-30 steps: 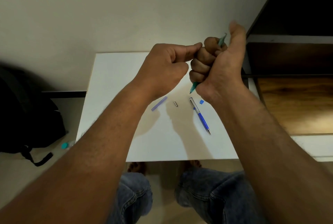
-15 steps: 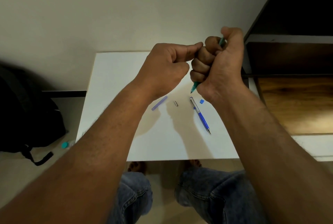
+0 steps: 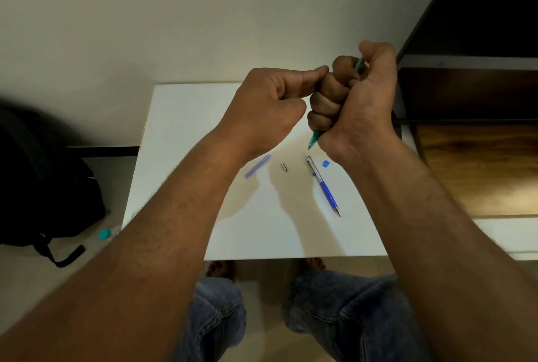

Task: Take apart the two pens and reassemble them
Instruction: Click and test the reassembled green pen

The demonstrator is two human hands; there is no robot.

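1. The right hand [image 3: 358, 105] is fisted round the green pen [image 3: 313, 140], thumb over its top end; the tip pokes out below the fist, above the table [image 3: 180, 134].
2. The left hand [image 3: 267, 108] is loosely curled, its thumb touching the right knuckles. Whether it pinches anything I cannot tell.
3. Likely step: pressing or seating the pen's top end. Keep the push straight along the barrel, and brace with the left hand so the pen does not bend or slip.
4. The blue pen [image 3: 323, 185] lies right of centre on the table, tip toward the near edge.
5. Loose parts lie to either side of it: a lilac tube [image 3: 257, 165] to the left, a small metal sleeve [image 3: 283, 167] between, and a blue bit [image 3: 326, 163] just right of its far end. They are small and round; avoid knocking them off.
6. The table is white and smooth, set against a plain wall.
7. A black bag [image 3: 43, 181] sits on the floor at left; dark shelving [image 3: 465, 91] stands at right.
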